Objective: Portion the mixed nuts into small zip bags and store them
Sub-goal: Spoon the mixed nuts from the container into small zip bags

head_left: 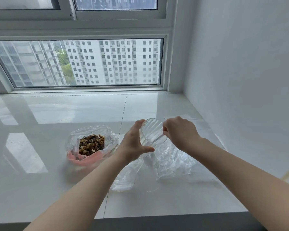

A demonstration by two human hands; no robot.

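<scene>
Soft, even daylight enters through the wide white-framed window (pixel 77 62) and reflects as pale glare patches on the glossy white tiled counter (pixel 40 147) below it. Shadows are faint. Wide-angle distortion bends the window frame toward the edges. Focus is fairly sharp, with slight softness near the counter's front edge.

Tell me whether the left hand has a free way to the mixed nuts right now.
Probably not yet: the left hand grips the ribbed glass. The path looks free, though: the mixed nuts lie exposed in their open bag just to its left, with nothing between.
</scene>
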